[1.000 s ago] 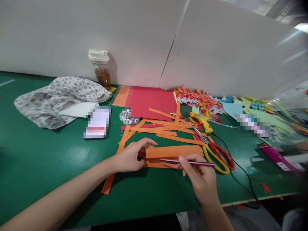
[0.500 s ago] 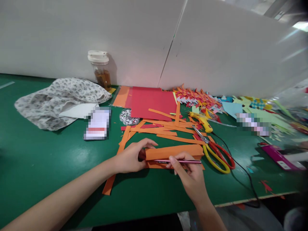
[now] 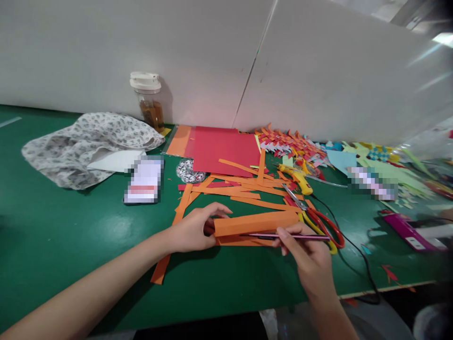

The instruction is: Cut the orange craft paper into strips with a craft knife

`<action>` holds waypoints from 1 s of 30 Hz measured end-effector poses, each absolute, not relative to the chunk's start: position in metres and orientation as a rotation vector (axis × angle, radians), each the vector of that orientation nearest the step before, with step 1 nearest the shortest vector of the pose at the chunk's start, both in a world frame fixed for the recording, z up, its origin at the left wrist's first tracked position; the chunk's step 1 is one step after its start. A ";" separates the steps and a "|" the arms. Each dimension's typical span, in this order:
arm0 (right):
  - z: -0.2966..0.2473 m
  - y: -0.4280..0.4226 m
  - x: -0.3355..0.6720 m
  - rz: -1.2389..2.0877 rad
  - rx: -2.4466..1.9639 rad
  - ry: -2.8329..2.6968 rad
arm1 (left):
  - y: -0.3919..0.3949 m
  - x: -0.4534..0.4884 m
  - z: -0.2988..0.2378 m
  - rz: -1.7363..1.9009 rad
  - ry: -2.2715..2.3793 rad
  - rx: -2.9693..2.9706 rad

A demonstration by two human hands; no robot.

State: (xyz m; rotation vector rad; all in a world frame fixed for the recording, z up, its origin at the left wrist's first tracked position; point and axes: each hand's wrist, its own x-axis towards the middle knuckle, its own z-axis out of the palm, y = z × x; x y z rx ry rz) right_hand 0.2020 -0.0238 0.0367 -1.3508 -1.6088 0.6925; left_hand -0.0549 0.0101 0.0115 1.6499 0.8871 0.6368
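Observation:
My left hand (image 3: 193, 230) grips the left end of a folded orange paper (image 3: 256, 223), thumb below and fingers curled behind it. The paper's upper flap stands raised above its lower layer. My right hand (image 3: 307, 248) pinches a thin pink-and-dark pencil (image 3: 300, 236), lying nearly level. Its left end reaches into the fold, and its tip is hidden there. Scissors (image 3: 320, 224) with red and yellow handles lie just behind my right hand. A long orange paper strip (image 3: 160, 270) passes under my left wrist.
Orange strips (image 3: 233, 191) and red sheets (image 3: 226, 151) lie behind the paper. A yellow glue gun (image 3: 299, 178) trails a black cord. On the left are a phone (image 3: 144, 180), patterned cloth (image 3: 88, 146) and lidded bottle (image 3: 150, 104). A purple tool (image 3: 406, 231) lies right.
My right hand has moved right with the pencil, drawing it partly out along the fold. My left hand keeps its hold on the orange paper.

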 end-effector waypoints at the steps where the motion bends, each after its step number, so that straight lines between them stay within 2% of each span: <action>1: 0.037 -0.025 0.198 0.710 -1.347 -1.603 | 0.010 -0.055 0.011 0.636 0.887 1.648; 8: 0.037 -0.027 0.158 0.888 -1.323 -1.571 | 0.011 -0.053 0.011 0.698 0.845 1.654; 19: 0.032 -0.022 0.189 0.734 -1.362 -1.624 | 0.012 -0.053 0.010 0.665 0.878 1.629; 26: 0.034 -0.026 0.164 0.849 -1.331 -1.657 | 0.010 -0.053 0.009 0.698 0.841 1.651; 30: 0.032 -0.021 0.182 0.770 -1.353 -1.659 | 0.011 -0.054 0.011 0.684 0.867 1.656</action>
